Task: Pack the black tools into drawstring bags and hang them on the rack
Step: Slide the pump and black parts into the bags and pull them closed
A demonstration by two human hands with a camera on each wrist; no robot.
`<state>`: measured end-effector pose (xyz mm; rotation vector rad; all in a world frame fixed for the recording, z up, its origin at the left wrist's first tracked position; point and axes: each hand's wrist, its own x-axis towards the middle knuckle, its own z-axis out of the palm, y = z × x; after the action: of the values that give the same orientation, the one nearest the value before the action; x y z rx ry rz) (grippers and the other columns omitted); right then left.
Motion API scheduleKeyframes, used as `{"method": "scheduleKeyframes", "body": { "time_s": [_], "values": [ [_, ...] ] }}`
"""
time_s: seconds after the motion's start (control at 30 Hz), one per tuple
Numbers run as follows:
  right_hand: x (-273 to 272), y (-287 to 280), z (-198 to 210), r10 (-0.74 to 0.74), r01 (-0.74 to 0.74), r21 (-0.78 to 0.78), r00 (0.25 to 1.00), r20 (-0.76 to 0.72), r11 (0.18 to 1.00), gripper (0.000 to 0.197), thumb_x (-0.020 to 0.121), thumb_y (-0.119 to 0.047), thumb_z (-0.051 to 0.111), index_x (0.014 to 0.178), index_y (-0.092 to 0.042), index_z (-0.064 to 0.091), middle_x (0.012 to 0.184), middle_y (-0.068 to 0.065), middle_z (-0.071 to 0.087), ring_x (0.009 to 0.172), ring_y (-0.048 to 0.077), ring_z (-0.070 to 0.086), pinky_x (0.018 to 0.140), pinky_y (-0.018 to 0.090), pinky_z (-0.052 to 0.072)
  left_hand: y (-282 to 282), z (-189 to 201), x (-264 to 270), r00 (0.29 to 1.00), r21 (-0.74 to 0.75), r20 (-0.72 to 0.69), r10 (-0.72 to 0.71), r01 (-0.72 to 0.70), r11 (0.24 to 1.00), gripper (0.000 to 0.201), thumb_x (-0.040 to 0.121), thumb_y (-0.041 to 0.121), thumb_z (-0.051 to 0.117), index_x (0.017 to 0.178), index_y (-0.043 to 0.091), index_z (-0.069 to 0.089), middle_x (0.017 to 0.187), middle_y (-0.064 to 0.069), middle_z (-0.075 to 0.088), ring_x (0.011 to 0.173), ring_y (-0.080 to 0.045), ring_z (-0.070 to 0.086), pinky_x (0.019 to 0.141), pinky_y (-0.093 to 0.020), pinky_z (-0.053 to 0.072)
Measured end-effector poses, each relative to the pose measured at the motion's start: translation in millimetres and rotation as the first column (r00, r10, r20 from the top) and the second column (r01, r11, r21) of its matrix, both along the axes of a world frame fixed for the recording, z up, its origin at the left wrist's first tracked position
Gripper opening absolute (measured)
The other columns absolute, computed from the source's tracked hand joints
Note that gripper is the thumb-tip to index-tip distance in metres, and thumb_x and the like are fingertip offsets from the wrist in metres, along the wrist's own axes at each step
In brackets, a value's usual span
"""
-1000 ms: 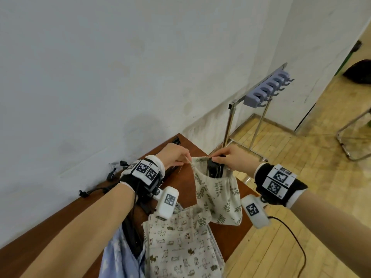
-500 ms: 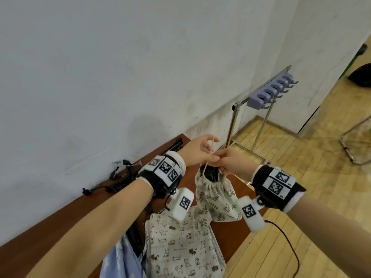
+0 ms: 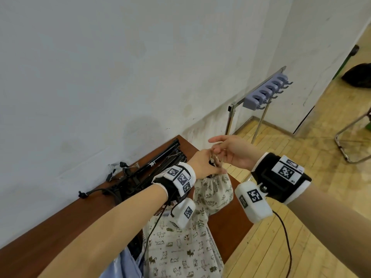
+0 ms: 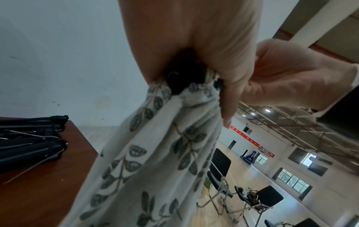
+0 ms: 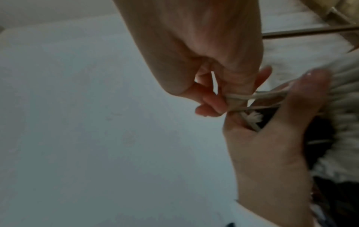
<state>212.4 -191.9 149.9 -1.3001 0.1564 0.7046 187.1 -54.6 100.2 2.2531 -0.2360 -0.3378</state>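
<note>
A leaf-print drawstring bag hangs above the table's right end, its mouth gathered tight. My left hand grips the gathered neck; in the left wrist view a black tool pokes out of the bag under that hand. My right hand is just above and to the right and pinches the pale drawstring, which loops round its fingers. More black tools lie on the brown table by the wall. The rack's lilac hook bar stands further right, with nothing on its hooks.
A cat-print bag and a light blue bag lie on the table's near side. The white wall runs close behind the table. Wooden floor spreads to the right, with a metal chair frame at the far right.
The bag's mouth has gone from open to drawn tight. My left hand moved from pulling the cord to gripping the neck. My right hand left the rim and now holds the drawstring, a little higher.
</note>
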Motion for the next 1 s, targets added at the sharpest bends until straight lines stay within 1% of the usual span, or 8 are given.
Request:
{"method": "scheduleKeyframes", "body": {
  "time_s": [0.13, 0.23, 0.33, 0.47, 0.57, 0.63, 0.7, 1.0],
  "values": [
    [12, -16, 14, -0.143, 0.183, 0.157, 0.962, -0.232, 0.971, 0.035, 0.09, 0.014, 0.034, 0.113, -0.005, 0.052, 0.081, 0.01, 0.046, 0.048, 0.005, 0.031, 0.041, 0.013, 0.025, 9, 4, 3, 0.996, -0.016, 0.043, -0.077, 0.078, 0.997, 0.027, 0.077, 0.022, 0.075, 0.1, 0.018, 0.061, 0.083, 0.014, 0.06, 0.077, 0.001, 0.056, 0.073, -0.018, 0.041],
    [16, -27, 31, 0.085, -0.09, -0.019, 0.979, -0.186, 0.996, 0.025, 0.095, 0.003, 0.046, 0.117, -0.005, 0.053, 0.083, 0.012, 0.049, 0.043, 0.006, 0.032, 0.037, 0.01, 0.029, 14, 6, 3, 0.991, 0.018, 0.033, -0.128, 0.127, 0.992, 0.023, 0.078, 0.021, 0.073, 0.099, 0.019, 0.063, 0.085, 0.013, 0.059, 0.076, 0.003, 0.054, 0.066, -0.01, 0.038],
    [17, -30, 45, 0.5, -0.466, -0.506, 0.863, -0.077, 0.726, 0.017, 0.095, -0.01, 0.057, 0.109, -0.002, 0.06, 0.069, 0.005, 0.056, 0.041, 0.006, 0.031, 0.034, 0.013, 0.029, 9, 9, 3, 0.977, 0.073, 0.018, -0.212, 0.21, 0.975, 0.024, 0.078, 0.009, 0.066, 0.101, 0.017, 0.065, 0.089, 0.009, 0.061, 0.08, -0.003, 0.056, 0.065, -0.007, 0.037],
    [16, -38, 48, 0.639, -0.563, -0.643, 0.755, -0.145, 0.519, 0.027, 0.093, -0.02, 0.062, 0.068, -0.014, 0.073, 0.054, -0.003, 0.048, 0.04, 0.006, 0.024, 0.036, 0.016, 0.018, 9, 20, 11, 0.974, 0.017, -0.027, -0.227, 0.227, 0.974, 0.03, 0.076, 0.01, 0.07, 0.103, 0.021, 0.067, 0.099, 0.005, 0.067, 0.092, -0.009, 0.063, 0.08, -0.02, 0.051],
    [20, -46, 40, 0.521, -0.486, -0.536, 0.848, -0.099, 0.69, 0.027, 0.097, -0.017, 0.054, 0.072, -0.009, 0.063, 0.055, -0.002, 0.046, 0.037, 0.005, 0.023, 0.033, 0.015, 0.017, 16, 22, 11, 0.972, 0.013, -0.045, -0.229, 0.23, 0.973, 0.037, 0.074, 0.014, 0.075, 0.109, 0.023, 0.066, 0.104, 0.005, 0.068, 0.095, -0.009, 0.064, 0.086, -0.024, 0.052],
    [20, -54, 30, 0.354, -0.351, -0.323, 0.934, -0.053, 0.879, 0.024, 0.096, -0.013, 0.051, 0.074, -0.007, 0.058, 0.055, -0.002, 0.041, 0.038, 0.005, 0.019, 0.034, 0.014, 0.015, 24, 16, 10, 0.987, 0.014, -0.023, -0.161, 0.162, 0.987, 0.042, 0.074, 0.017, 0.076, 0.114, 0.021, 0.065, 0.101, 0.006, 0.067, 0.094, -0.01, 0.064, 0.086, -0.028, 0.053],
    [13, -56, 21, 0.206, -0.206, -0.127, 0.978, -0.012, 0.97, 0.022, 0.092, -0.01, 0.052, 0.07, -0.008, 0.057, 0.054, -0.003, 0.036, 0.044, 0.008, 0.012, 0.038, 0.016, 0.012, 33, 9, 5, 0.994, 0.011, 0.017, -0.104, 0.104, 0.995, 0.043, 0.075, 0.015, 0.075, 0.116, 0.017, 0.065, 0.104, 0.002, 0.068, 0.097, -0.014, 0.065, 0.09, -0.035, 0.054],
    [-4, -38, 7, -0.081, 0.066, 0.299, 0.996, 0.038, 0.952, 0.026, 0.085, -0.01, 0.055, 0.061, -0.013, 0.046, 0.046, -0.007, 0.028, 0.032, 0.005, 0.017, 0.035, 0.018, 0.009, 42, 7, 3, 0.995, 0.056, 0.034, -0.092, 0.09, 0.994, 0.051, 0.074, 0.016, 0.077, 0.123, 0.02, 0.063, 0.111, 0.0, 0.069, 0.1, -0.015, 0.064, 0.094, -0.036, 0.052]
  ]
}}
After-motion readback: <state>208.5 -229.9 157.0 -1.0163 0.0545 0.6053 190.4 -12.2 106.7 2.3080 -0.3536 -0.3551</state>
